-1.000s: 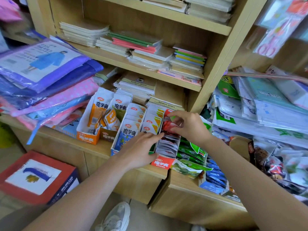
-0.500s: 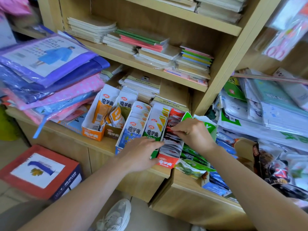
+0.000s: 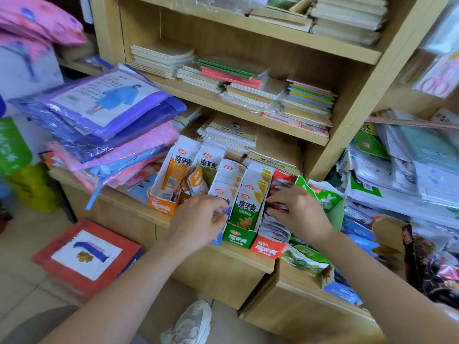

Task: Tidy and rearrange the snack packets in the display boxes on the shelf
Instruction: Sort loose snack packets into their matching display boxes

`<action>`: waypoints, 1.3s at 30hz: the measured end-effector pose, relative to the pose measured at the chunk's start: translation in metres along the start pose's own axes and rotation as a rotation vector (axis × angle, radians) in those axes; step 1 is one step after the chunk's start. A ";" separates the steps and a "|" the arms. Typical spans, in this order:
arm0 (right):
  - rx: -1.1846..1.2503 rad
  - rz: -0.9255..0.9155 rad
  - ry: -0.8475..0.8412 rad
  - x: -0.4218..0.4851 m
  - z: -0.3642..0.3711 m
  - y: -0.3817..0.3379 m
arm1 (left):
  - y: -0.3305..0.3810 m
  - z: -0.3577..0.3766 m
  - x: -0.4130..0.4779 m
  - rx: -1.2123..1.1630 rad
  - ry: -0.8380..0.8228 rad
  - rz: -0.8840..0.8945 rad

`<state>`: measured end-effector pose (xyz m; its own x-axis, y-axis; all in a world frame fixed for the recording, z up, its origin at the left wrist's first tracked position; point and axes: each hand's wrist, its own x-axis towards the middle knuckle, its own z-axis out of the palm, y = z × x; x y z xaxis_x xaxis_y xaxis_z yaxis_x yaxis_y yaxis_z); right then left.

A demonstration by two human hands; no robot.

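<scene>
1 row matters: the red packets (image 3: pixel 283 181) run toward 12 o'clock from your right hand (image 3: pixel 300 212), which pinches them. Your left hand (image 3: pixel 198 219), at 9 o'clock, grips blue packets (image 3: pixel 224 189).

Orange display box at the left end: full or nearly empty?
Nearly empty: the orange box holds only a few leaning packets, its white inner wall bare.
</scene>
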<state>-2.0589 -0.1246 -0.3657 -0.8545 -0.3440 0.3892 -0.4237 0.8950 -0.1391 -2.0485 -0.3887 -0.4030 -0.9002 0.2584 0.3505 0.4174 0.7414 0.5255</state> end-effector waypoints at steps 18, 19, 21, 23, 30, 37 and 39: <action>-0.169 -0.157 -0.273 -0.034 0.085 -0.070 | -0.081 -0.001 0.034 0.102 0.358 -0.271; -0.167 -0.160 -0.271 -0.034 0.085 -0.069 | -0.080 -0.001 0.035 0.071 0.372 -0.279; -0.154 -0.155 -0.265 -0.035 0.086 -0.068 | -0.077 0.001 0.035 -0.018 0.402 -0.295; -0.124 -0.136 -0.258 -0.034 0.087 -0.068 | -0.076 0.003 0.034 -0.067 0.422 -0.287; -0.057 -0.108 -0.231 -0.035 0.086 -0.068 | -0.069 0.009 0.033 -0.113 0.359 -0.274; -0.039 -0.102 -0.224 -0.037 0.084 -0.068 | -0.054 0.015 0.043 -0.053 0.333 -0.263; -0.034 -0.102 -0.230 -0.037 0.084 -0.068 | -0.051 0.014 0.046 -0.021 0.337 -0.264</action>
<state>-2.0232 -0.1964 -0.4471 -0.8555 -0.4848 0.1818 -0.5039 0.8603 -0.0772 -2.1133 -0.4058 -0.4242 -0.8869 -0.1580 0.4341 0.1839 0.7412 0.6456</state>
